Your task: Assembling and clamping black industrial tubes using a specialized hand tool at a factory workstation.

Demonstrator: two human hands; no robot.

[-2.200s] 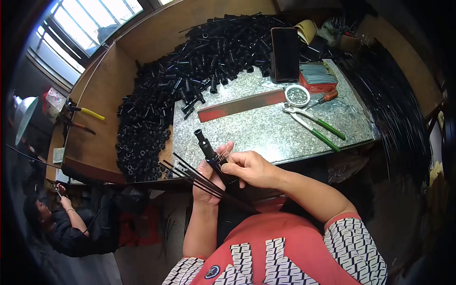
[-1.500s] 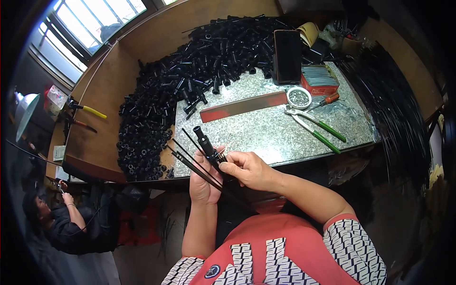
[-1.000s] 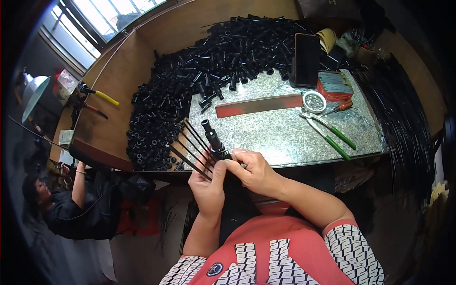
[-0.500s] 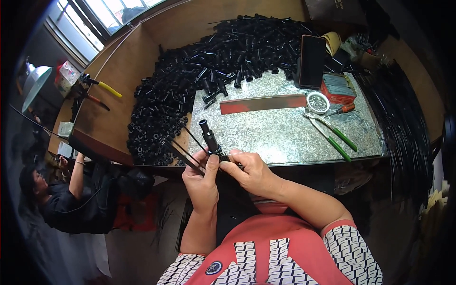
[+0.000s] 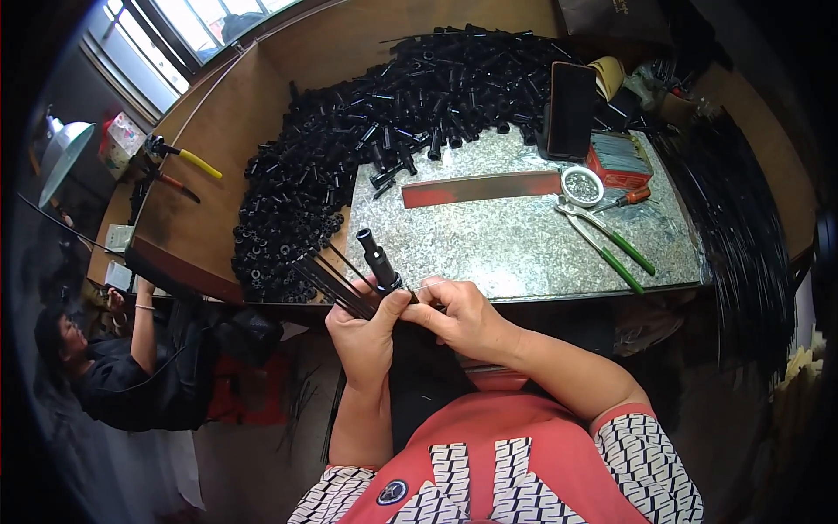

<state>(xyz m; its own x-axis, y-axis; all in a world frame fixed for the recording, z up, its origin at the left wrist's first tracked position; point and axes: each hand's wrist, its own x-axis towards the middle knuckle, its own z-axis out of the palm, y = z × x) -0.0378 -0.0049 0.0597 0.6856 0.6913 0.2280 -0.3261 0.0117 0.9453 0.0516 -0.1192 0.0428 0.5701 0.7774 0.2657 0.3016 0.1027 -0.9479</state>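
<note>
A stepped black plastic tube (image 5: 375, 255) stands tilted at the table's front edge, its lower end in my left hand (image 5: 362, 345). My left thumb presses against the tube's collar. Several thin black rods (image 5: 330, 284) fan out to the upper left from the same hand. My right hand (image 5: 467, 316) is closed in a pinch against the base of the tube, fingertips meeting those of the left. What the right fingertips hold is hidden; a faint thin line shows beside them.
A heap of black tube pieces (image 5: 410, 105) covers the back and left. On the speckled board (image 5: 489, 249) lie a metal strip (image 5: 480, 189), green-handled pliers (image 5: 602, 249), a small white dish (image 5: 581, 186) and a propped phone (image 5: 571, 109). Long black rods (image 5: 733, 236) hang at right. A person (image 5: 122, 367) sits left.
My left hand and the tube have shifted slightly left and down. The rods have swung and now spread in a wider, fuller fan. The right hand stays almost in place.
</note>
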